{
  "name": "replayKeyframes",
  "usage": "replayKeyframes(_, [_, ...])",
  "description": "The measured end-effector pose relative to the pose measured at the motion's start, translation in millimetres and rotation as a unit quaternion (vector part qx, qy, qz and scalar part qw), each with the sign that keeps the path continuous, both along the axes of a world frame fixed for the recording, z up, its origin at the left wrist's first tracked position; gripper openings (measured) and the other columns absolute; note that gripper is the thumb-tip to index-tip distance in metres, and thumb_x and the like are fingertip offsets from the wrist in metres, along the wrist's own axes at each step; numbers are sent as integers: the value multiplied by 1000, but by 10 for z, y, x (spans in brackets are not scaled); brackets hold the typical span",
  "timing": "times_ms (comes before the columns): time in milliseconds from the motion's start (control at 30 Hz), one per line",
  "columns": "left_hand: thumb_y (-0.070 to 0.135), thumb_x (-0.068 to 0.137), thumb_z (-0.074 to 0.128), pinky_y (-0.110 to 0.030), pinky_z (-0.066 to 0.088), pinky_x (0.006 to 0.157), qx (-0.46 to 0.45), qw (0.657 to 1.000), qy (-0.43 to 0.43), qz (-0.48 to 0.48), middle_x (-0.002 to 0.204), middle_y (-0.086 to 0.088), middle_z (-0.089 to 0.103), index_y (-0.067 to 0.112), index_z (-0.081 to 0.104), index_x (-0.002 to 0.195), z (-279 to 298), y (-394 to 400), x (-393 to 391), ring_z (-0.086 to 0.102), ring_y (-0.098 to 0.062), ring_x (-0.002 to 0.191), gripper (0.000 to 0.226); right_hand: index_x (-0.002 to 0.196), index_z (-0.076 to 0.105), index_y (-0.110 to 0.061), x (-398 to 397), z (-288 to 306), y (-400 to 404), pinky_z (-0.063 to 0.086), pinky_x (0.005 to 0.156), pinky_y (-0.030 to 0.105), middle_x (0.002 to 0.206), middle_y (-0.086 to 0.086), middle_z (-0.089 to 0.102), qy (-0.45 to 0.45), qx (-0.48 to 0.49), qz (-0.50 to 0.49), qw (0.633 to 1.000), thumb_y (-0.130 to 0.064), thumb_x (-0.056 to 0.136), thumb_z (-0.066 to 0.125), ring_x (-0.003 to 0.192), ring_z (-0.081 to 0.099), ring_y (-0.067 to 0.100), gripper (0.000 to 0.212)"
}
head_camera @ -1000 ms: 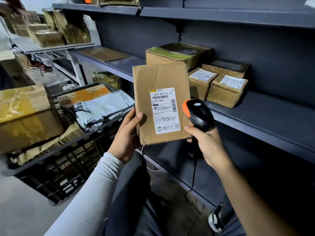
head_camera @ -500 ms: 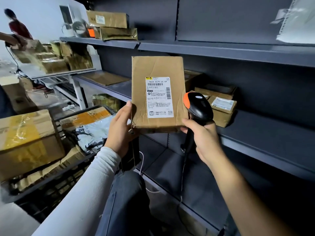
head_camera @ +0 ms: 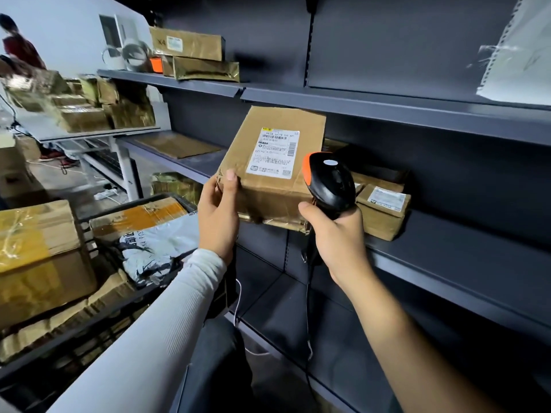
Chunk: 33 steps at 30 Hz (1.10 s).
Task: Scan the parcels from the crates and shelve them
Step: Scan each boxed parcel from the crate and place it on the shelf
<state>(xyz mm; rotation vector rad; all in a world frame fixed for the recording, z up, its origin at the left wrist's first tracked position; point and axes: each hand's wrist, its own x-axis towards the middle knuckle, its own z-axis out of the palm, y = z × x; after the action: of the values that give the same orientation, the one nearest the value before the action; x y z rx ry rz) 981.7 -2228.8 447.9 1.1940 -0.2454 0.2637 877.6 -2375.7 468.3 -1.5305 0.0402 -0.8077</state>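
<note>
While my left hand (head_camera: 219, 216) pinches the lower left corner of a flat cardboard parcel (head_camera: 269, 171) — thumb on its creased brown face, fingers curled out of sight behind — the parcel tilts back over the front edge of the middle shelf (head_camera: 465, 265). Its white printed label (head_camera: 274, 152) faces me, smooth against the wrinkled, dented board; the bottom edge is frayed and crumpled. My right hand (head_camera: 337, 236) is wrapped fully round the handle of a barcode scanner (head_camera: 328, 180), a glossy black rounded head with an orange rim, held just beside the parcel's lower right corner. A thin cord hangs from the handle.

Behind the scanner, on the same matte grey metal shelf, sit 2 small labelled boxes (head_camera: 383, 210) close together. On the upper shelf (head_camera: 167, 80), near its left end, 2 long cartons (head_camera: 193, 56) are stacked, one shiny with tape. At my left a black crate (head_camera: 98, 318) carries a taped brown box (head_camera: 35, 254) and a crinkled grey poly mailer (head_camera: 158, 248).
</note>
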Motion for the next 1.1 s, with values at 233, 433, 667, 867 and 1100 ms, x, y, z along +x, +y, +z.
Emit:
replayKeyframes(233, [46,88,76,-47,44,116,36,995,-84,49,147,0,56,21,48,145,129,-188,190,54,-13,136,69,73,45,14,124,276,122,35,56,23,64,3,41,-30,-31,-20,999,4,90,68,61,38,10,31])
replayKeyframes(433, [48,85,77,-30,19,128,169,968,-171,67,170,-1,26,25,30,163,-9,-286,340,13,-12,159,94,83,58,13,333,297,139,44,64,21,71,3,56,-27,-56,-22,998,1,89,71,70,52,10,19])
replayKeyframes(667, [55,87,70,-49,19,128,259,928,-254,84,173,-10,11,32,34,162,23,-456,624,5,-16,161,86,88,74,-12,612,304,-112,56,80,30,82,-5,75,-4,-136,-23,990,-9,89,75,86,71,8,3])
replayKeyframes(867, [55,88,57,-54,14,128,292,920,-251,73,174,-13,7,30,31,163,30,-650,1020,1,-22,161,83,137,51,-54,977,335,-197,43,116,44,157,4,50,26,-216,-29,976,-39,73,72,142,51,16,69])
replayKeyframes(1100, [56,94,48,-50,11,130,336,905,-260,37,175,-8,5,35,11,166,25,-843,1433,-11,-15,160,83,126,29,-65,1070,269,-276,32,120,29,172,-1,23,55,-264,-50,962,-18,92,76,149,38,10,75])
